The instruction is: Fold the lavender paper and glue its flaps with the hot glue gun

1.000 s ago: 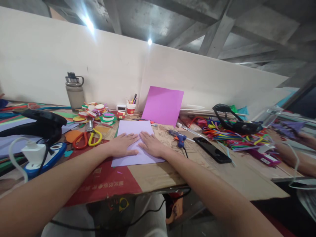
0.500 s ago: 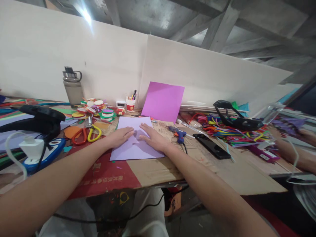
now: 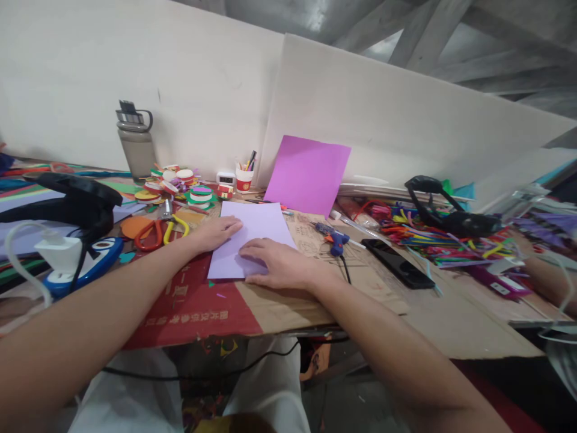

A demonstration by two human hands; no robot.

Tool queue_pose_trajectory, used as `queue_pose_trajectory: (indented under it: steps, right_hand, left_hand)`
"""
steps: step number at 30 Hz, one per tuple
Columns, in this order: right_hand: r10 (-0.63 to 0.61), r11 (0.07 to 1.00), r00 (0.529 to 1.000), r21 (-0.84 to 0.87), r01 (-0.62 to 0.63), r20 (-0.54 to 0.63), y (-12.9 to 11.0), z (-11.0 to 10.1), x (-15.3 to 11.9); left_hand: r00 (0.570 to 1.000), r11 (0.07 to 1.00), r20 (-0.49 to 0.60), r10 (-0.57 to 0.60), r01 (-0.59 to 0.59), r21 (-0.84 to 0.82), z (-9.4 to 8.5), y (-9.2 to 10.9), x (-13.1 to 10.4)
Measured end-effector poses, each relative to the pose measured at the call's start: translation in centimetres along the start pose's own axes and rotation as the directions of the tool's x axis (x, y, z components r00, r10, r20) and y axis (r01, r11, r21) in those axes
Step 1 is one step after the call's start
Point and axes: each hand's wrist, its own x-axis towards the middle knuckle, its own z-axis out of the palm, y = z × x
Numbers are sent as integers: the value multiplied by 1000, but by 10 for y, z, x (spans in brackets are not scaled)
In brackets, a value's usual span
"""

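A sheet of light purple paper (image 3: 255,218) lies on the cardboard in front of me. My left hand (image 3: 217,233) rests flat on its left side, fingers stretched forward. Across the lower right part of the sheet lies my right hand (image 3: 274,264), palm down, fingers pointing left and a little apart. Neither hand grips anything. To the right of the sheet is a blue glue gun (image 3: 334,239). Left of my left hand lie scissors with red and yellow handles (image 3: 151,236).
A magenta sheet (image 3: 309,174) leans on the white board behind. A water bottle (image 3: 136,144), a paper cup with pens (image 3: 244,178) and small paper crafts (image 3: 171,181) stand at the back. Right are a phone (image 3: 399,263), colourful pipe cleaners (image 3: 419,237) and another person's arm (image 3: 547,279).
My right hand has slid from the sheet's upper middle down to its lower right edge. My left hand remains flat on the left side. The camera view has shifted slightly.
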Motion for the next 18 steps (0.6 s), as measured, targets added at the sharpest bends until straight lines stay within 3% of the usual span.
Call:
queue_pose_trajectory:
  steps: [5, 9, 15, 18]
  right_hand:
    - [-6, 998, 998, 54, 9, -57, 2, -7, 1]
    - [148, 987, 985, 82, -141, -86, 7, -9, 3]
    - [364, 927, 877, 30, -374, -315, 23, -11, 3]
    - [393, 910, 857, 6, -415, -333, 28, -11, 3]
  left_hand:
    - [997, 985, -58, -44, 34, -166, -7, 3, 0]
    - [996, 938, -23, -91, 78, -337, -11, 6, -3]
    - [999, 912, 23, 26, -14, -410, -20, 12, -9]
    - [993, 904, 103, 54, -5, -427, -21, 15, -8]
